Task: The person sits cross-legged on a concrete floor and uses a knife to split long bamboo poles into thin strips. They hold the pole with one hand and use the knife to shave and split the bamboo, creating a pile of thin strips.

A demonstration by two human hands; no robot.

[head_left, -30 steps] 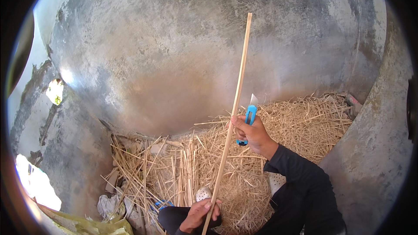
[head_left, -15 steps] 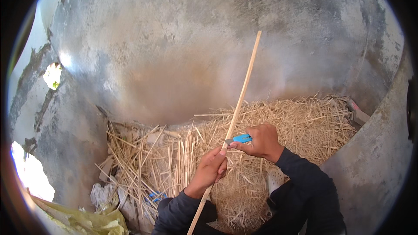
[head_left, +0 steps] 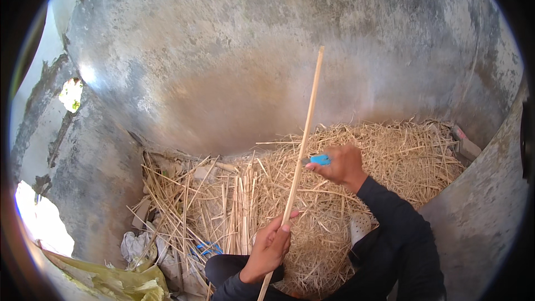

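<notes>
My left hand point(head_left: 270, 249) is closed around the lower part of a long, thin strip of pale wood or bamboo point(head_left: 312, 100). The strip stands steeply in front of me, its top leaning slightly to the right and its lower end running out of view. In my right hand point(head_left: 344, 165) is a utility knife with a blue handle point(head_left: 319, 159). The knife's blade lies at the strip's right edge, well above my left hand; whether it bites into the strip is too small to tell.
Shavings point(head_left: 398, 156) cover the floor ahead and to the right. Several thin strips point(head_left: 243, 206) lie at the left, near a blue object point(head_left: 207, 249) and a yellowish sheet point(head_left: 120, 282). A grey wall point(head_left: 223, 61) curves around; a light perforated shoe point(head_left: 360, 227) shows below my right arm.
My right hand with the knife has moved up and slightly right along the strip. My left hand sits lower, farther from the blade. The strip has tipped more upright.
</notes>
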